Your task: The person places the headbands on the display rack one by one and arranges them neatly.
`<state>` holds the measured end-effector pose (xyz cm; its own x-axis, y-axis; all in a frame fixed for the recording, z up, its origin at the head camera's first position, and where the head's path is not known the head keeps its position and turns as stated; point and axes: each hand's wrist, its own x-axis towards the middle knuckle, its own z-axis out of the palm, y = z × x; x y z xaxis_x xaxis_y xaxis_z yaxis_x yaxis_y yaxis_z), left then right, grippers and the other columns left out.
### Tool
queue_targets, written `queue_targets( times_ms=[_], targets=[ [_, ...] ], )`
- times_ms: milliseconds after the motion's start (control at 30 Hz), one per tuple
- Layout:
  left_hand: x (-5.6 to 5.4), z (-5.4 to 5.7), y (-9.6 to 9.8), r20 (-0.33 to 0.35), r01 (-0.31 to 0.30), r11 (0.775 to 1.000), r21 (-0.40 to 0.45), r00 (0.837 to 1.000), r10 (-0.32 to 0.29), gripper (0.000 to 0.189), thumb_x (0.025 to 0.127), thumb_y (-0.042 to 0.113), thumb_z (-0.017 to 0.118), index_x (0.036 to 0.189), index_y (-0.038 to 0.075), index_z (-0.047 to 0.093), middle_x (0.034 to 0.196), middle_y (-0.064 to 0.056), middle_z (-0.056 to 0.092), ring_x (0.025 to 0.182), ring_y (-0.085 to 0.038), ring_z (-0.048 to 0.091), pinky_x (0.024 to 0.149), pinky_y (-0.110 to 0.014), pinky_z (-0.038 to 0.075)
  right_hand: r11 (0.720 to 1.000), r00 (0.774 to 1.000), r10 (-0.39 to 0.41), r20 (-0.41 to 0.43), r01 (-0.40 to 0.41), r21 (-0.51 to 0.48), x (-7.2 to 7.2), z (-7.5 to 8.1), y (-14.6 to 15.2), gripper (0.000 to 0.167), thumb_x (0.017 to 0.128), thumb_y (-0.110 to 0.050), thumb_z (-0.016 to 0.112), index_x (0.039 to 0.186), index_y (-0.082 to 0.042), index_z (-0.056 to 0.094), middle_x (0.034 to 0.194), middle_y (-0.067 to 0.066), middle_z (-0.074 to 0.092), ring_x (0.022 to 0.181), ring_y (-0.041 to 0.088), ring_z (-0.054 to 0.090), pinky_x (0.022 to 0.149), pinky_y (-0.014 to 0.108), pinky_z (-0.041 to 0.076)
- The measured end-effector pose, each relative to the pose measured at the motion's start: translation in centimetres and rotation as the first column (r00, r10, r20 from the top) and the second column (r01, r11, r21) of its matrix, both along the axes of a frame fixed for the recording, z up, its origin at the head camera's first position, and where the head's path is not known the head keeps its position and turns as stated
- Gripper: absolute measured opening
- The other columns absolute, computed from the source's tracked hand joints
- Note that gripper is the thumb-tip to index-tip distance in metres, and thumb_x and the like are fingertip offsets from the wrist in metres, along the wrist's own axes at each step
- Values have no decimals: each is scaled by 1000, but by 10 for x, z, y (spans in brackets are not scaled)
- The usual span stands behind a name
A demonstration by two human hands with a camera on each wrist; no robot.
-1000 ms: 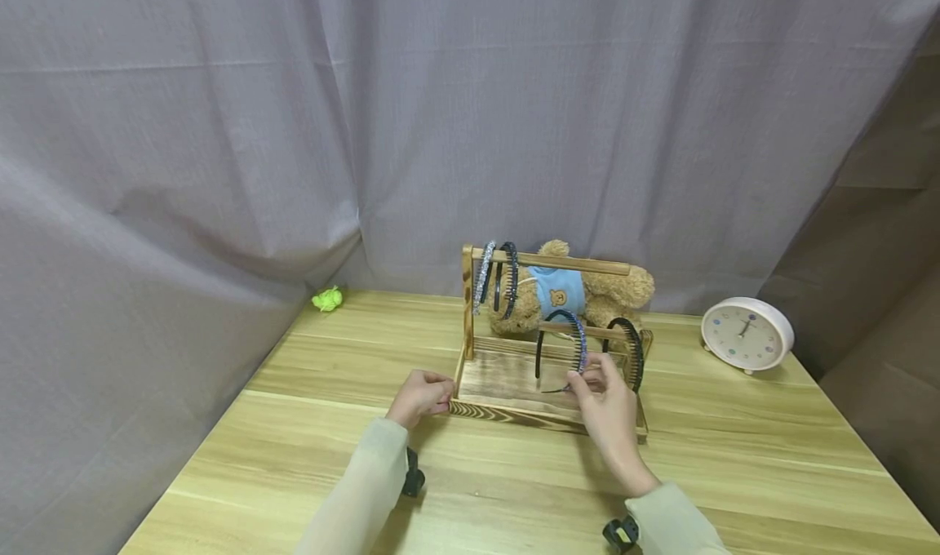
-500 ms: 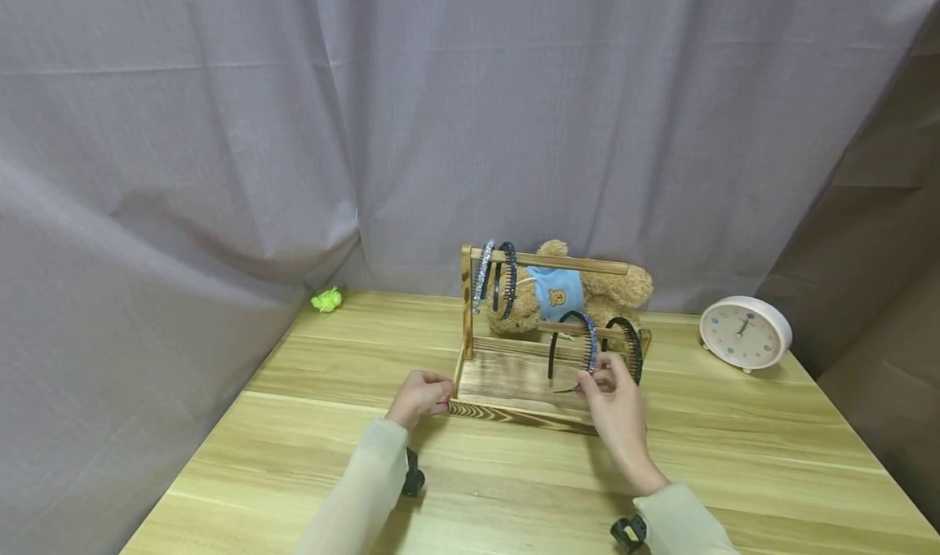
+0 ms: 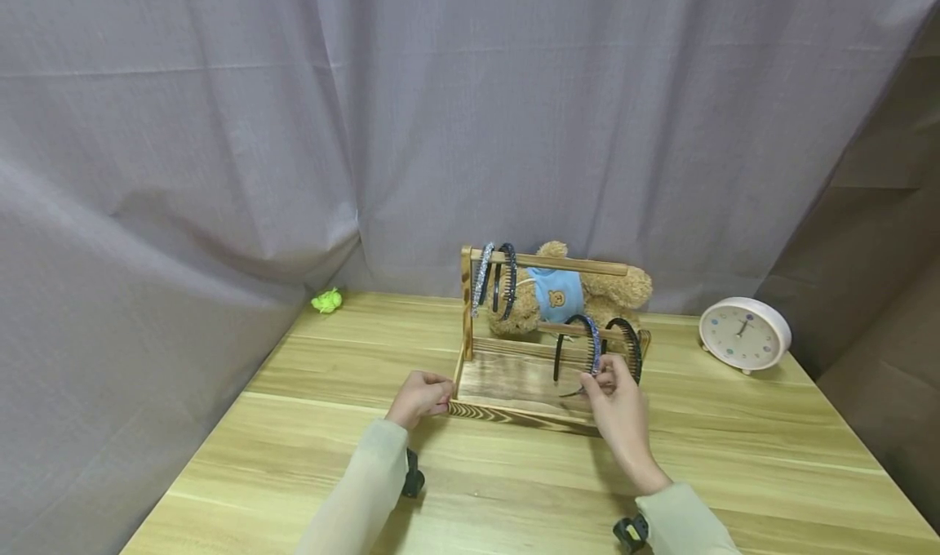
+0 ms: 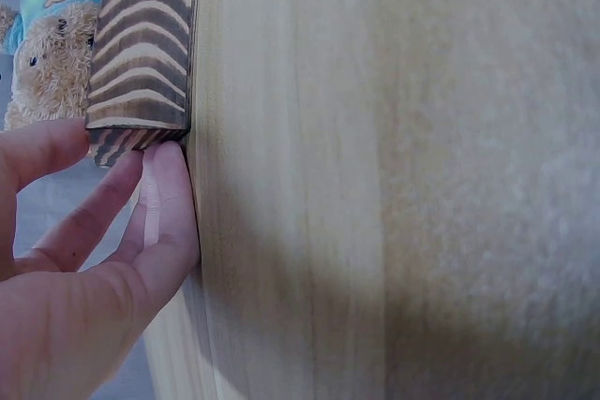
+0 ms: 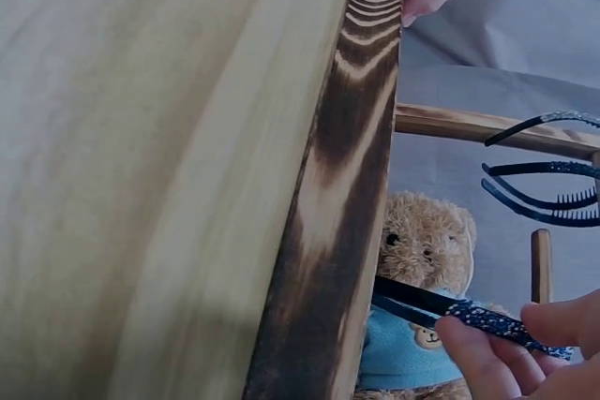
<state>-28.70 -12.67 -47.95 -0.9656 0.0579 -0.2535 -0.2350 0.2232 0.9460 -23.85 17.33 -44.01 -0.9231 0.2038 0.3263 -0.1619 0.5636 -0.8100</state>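
With thumb and fingers, my right hand [image 3: 620, 412] pinches one side of a blue glittery toothed headband [image 3: 596, 341]. The headband's arch stands at the lower bar [image 3: 556, 327] of a wooden rack [image 3: 507, 415]. A black toothed headband [image 3: 635, 349] hangs just right of it. On the upper bar [image 3: 573, 264], at its left end, are a silver glittery headband [image 3: 481, 281] and a dark toothed headband [image 3: 510, 286]. My left hand [image 3: 421, 397] holds the rack's front left corner, with fingertips [image 4: 167, 156] against its end face.
Behind the rack a teddy bear [image 3: 558, 290] in a blue shirt lies on its side. A white clock [image 3: 747, 334] stands at the back right of the table [image 3: 514, 490]. A small yellow-green object [image 3: 326, 299] sits at the back left, before a grey curtain [image 3: 470, 130].
My right hand has moved to the right with the blue headband, bringing it closer to the black one. The left hand stays at the rack's corner.
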Motion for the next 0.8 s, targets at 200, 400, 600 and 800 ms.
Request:
queue_targets(
  times_ms=[200,400,600,800],
  targets=[
    [0,0,1,3,-12,1000,4,1000,12,35,94,9,59,121,-12,59,112,-22,65,93,-23,68,83,-33,61,998,1000,-4,23,3,57,-1,1,2,25,95,-17,63,114,-4,53,99,17,70,89,30,69,73,35,59],
    [-2,-2,2,7,-20,1000,5,1000,20,35,94,10,59,120,-13,60,109,-21,65,90,-22,67,82,-32,61,1000,997,28,67,-28,-5,6,1,2,36,96,-18,63,121,2,47,117,27,62,108,42,63,93,49,55],
    [-3,-2,3,0,-14,1000,-3,1000,14,34,95,11,59,120,-12,60,104,-17,65,87,-19,66,82,-32,61,999,988,37,152,-37,-6,13,1,9,48,96,-27,63,128,3,44,121,23,60,113,38,61,94,44,56],
    [-2,-6,-1,-22,-10,1000,-1,1000,10,35,95,12,59,120,-13,60,108,-20,64,91,-21,66,84,-32,60,994,962,90,259,-105,43,23,1,18,60,93,-34,66,131,6,43,124,26,58,113,41,60,90,46,57]
  ],
)
